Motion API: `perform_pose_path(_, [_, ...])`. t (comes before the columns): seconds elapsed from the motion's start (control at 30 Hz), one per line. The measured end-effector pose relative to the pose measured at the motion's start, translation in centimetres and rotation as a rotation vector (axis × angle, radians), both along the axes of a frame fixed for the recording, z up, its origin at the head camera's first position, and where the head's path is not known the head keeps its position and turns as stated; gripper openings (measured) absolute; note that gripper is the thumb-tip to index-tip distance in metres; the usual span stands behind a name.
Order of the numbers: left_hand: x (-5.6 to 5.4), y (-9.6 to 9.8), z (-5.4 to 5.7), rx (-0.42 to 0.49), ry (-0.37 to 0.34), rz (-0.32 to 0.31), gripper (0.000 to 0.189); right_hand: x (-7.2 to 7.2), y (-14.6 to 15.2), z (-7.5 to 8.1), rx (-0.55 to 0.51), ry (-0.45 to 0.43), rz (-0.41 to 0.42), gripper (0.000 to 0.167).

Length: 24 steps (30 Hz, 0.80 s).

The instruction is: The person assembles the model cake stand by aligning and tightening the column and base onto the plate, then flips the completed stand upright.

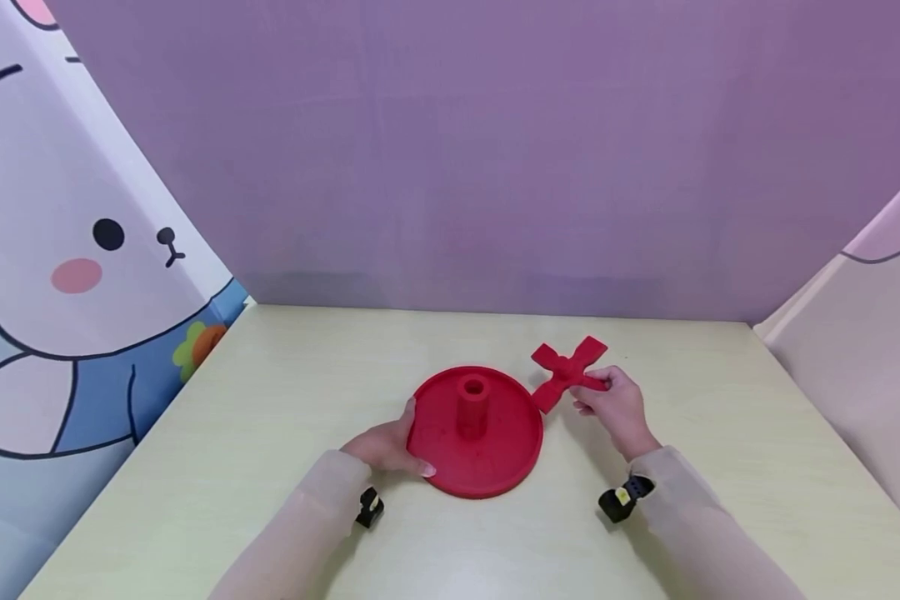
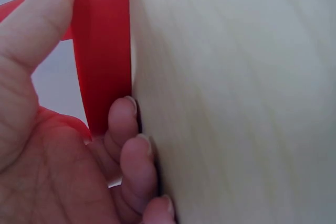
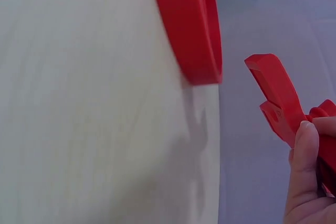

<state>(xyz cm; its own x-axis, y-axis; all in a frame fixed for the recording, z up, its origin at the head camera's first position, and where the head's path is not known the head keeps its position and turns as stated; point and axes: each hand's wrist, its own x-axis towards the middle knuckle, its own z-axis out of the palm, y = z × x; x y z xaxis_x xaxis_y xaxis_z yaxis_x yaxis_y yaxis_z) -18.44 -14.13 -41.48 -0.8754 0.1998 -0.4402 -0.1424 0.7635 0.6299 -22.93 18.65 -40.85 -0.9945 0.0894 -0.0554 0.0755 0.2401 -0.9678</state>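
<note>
A round red base point(image 1: 506, 454) with a raised rim lies on the table, and a hollow red post point(image 1: 472, 415) stands upright from its middle. My left hand point(image 1: 385, 447) holds the base at its left edge, thumb and fingers spread around the rim. In the left wrist view the fingertips point(image 2: 137, 163) are down at the tabletop beside the red wall. To the right, my right hand point(image 1: 621, 410) pinches one blade of a red four-bladed cross piece point(image 1: 565, 372) between thumb and fingers. The cross is tilted and raised, close beside the base's right rim.
The pale wooden table point(image 1: 307, 358) spreads around both hands. A purple cloth wall point(image 1: 450, 167) rises behind its back edge. On the left hangs a cloth with a cartoon animal point(image 1: 82, 208), on the right a pale cloth point(image 1: 862, 358). A small black device point(image 1: 617, 503) sits at each wrist.
</note>
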Motion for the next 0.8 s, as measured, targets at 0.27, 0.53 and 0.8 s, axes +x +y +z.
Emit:
perform_pose_path(0.27, [0.1,-0.2,-0.1,0.017,0.006,0.007,0.117,-0.7,-2.1,0.2,-0.011,0.029,0.030,0.034])
perform_pose_path(0.53, [0.2,0.3,-0.4,-0.002,0.012,0.007,0.117,-0.2,-3.5,1.0,0.117,0.119,0.057,0.032])
perform_pose_path(0.8, [0.2,0.1,-0.1,-0.016,0.016,0.004,0.116,0.3,-6.2,1.8,0.232,0.309,0.103,0.025])
